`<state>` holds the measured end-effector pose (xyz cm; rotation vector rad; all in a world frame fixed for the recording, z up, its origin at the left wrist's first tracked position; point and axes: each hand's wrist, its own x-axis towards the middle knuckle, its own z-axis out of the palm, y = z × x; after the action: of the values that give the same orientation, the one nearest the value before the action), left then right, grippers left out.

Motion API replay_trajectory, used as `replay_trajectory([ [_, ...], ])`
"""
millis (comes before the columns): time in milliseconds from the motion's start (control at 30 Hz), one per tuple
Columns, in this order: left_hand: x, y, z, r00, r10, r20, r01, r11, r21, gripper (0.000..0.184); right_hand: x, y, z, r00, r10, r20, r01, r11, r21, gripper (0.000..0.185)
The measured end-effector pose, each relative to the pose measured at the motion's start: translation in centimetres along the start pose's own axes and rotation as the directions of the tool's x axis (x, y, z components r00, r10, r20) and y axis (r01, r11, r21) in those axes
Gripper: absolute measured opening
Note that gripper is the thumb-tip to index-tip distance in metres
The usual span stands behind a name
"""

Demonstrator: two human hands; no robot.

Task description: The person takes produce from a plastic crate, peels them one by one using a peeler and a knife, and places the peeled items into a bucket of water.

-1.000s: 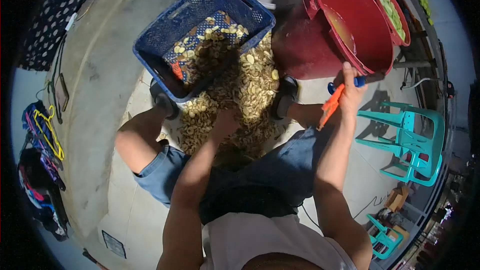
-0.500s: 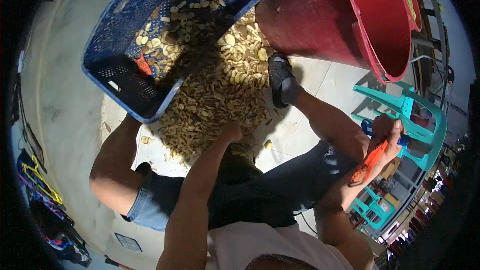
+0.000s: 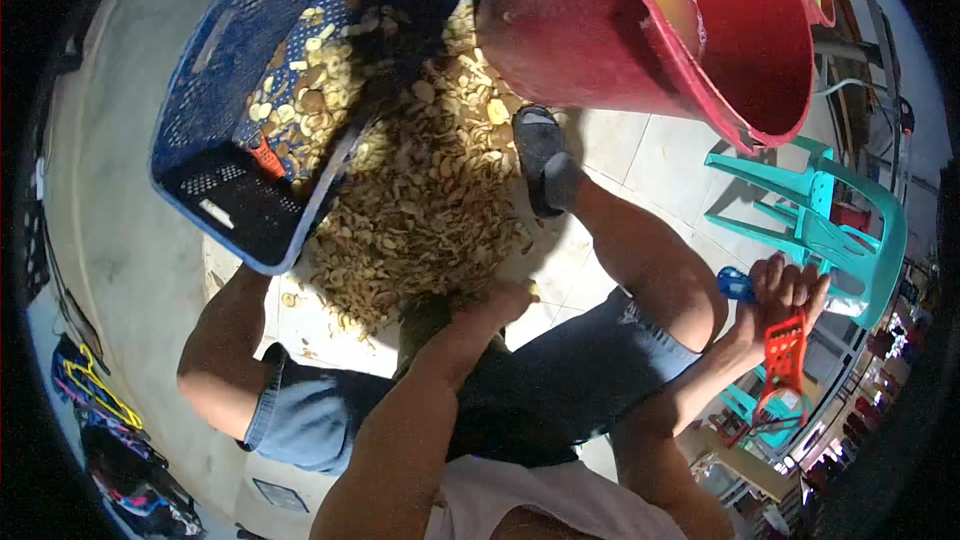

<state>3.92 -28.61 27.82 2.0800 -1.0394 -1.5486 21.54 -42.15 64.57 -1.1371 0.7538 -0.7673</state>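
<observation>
Scraps (image 3: 415,225), too many to count, form one heap on the floor (image 3: 612,145), likely light, limp, slippery; best scooped from beneath. One blue crate (image 3: 195,105) adjoins it. Right grip (image 3: 788,292) wraps one blue handle (image 3: 737,284), one orange tool (image 3: 785,350); left grip (image 3: 510,303), cannot tell.

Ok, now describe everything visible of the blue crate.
The blue crate looks like plastic, with perforated walls and floor and a thick rim. It is on the floor, open side up, against the heap of slices. Inside lie pale round slices and an orange object; shadow hides part. Whether the person's leg touches its near corner, I can't tell.
</observation>
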Motion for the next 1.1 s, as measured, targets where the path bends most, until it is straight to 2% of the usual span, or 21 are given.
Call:
replay_trajectory([
  [33,1.2,0.8,0.2,1.000,0.006,0.018,-0.006,1.000,-0.013,0.037,1.9,-0.1,-2.4,0.966,0.039,0.257,-0.054,0.997,0.053,0.039],
  [67,2.4,1.3,0.5,1.000,-0.003,0.030,0.004,1.000,-0.025,0.037,3.4,-0.3,-5.0,0.864,0.059,0.501,-0.122,0.988,0.093,0.039],
  [100,3.7,1.5,1.1,0.999,-0.020,0.039,0.022,0.999,-0.049,0.036,2.7,-0.3,-4.1,0.961,0.055,0.273,-0.064,0.998,0.025,0.042],
  [233,8.2,1.1,4.0,0.990,-0.132,0.049,0.139,0.972,-0.189,0.034,5.2,1.4,-6.1,0.921,0.063,0.385,-0.073,0.997,0.011,0.038],
  [500,10.0,-2.1,8.1,0.974,-0.215,0.071,0.224,0.864,-0.452,0.029,8.6,3.9,-7.3,0.910,0.107,0.400,-0.095,0.994,-0.051,0.030],
  [600,9.8,-3.8,7.5,0.969,-0.248,0.009,0.212,0.807,-0.551,0.027,8.6,4.4,-6.9,0.900,0.126,0.418,-0.120,0.992,-0.041,0.027],
  [667,9.3,-5.4,6.2,0.958,-0.272,-0.088,0.148,0.735,-0.662,0.026,8.2,4.6,-6.4,0.888,0.143,0.437,-0.152,0.988,-0.015,0.025],
  [700,9.3,-6.3,5.3,0.944,-0.291,-0.158,0.075,0.653,-0.754,0.025,7.8,4.4,-6.0,0.882,0.153,0.446,-0.168,0.986,-0.005,0.024],
  [733,8.8,-7.1,3.6,0.925,-0.308,-0.223,-0.039,0.508,-0.861,0.025,7.3,4.4,-5.5,0.873,0.161,0.460,-0.188,0.982,0.013,0.023],
  [800,5.5,-8.0,-0.5,0.902,-0.314,-0.296,-0.276,0.109,-0.955,0.023,6.3,4.4,-4.1,0.842,0.182,0.509,-0.240,0.969,0.051,0.021],
  [833,3.0,-8.1,-3.0,0.904,-0.298,-0.306,-0.351,-0.109,-0.930,0.021,5.7,4.6,-3.0,0.815,0.207,0.541,-0.281,0.958,0.057,0.020],
  [867,0.4,-8.6,-5.7,0.767,-0.303,-0.566,-0.549,0.147,-0.823,0.019,4.9,4.9,-1.4,0.791,0.234,0.565,-0.319,0.946,0.054,0.019],
  [900,-2.5,-8.9,-8.9,0.666,-0.261,-0.699,-0.637,0.289,-0.714,0.018,4.2,5.3,0.4,0.755,0.268,0.598,-0.368,0.929,0.049,0.018],
  [933,-5.4,-9.1,-12.2,0.545,-0.211,-0.812,-0.700,0.420,-0.578,0.018,2.1,5.2,3.9,0.822,0.285,0.493,-0.331,0.944,0.007,0.041],
  [967,-8.9,-8.9,-14.5,0.319,-0.086,-0.944,-0.674,0.680,-0.290,0.017,1.6,5.6,5.4,0.806,0.308,0.505,-0.353,0.936,-0.008,0.039],
  [1000,-13.0,-7.6,-16.1,0.206,0.008,-0.979,-0.617,0.778,-0.123,0.017,0.1,5.3,6.6,0.714,0.325,0.620,-0.348,0.933,-0.089,0.035],
  [1033,-17.1,-6.3,-17.6,0.087,0.103,-0.991,-0.525,0.850,0.042,0.017,-1.3,5.6,8.0,0.713,0.390,0.582,-0.336,0.919,-0.205,0.032],
  [1067,-21.9,-4.0,-18.6,0.113,0.165,-0.980,-0.389,0.915,0.110,0.018,-1.2,8.2,8.2,0.708,0.198,0.678,-0.046,0.971,-0.235,0.025],
  [1100,-25.7,-1.8,-18.6,0.150,0.219,-0.964,-0.245,0.953,0.178,0.019,-3.9,7.8,9.6,0.743,0.162,0.649,0.115,0.924,-0.363,0.027],
])
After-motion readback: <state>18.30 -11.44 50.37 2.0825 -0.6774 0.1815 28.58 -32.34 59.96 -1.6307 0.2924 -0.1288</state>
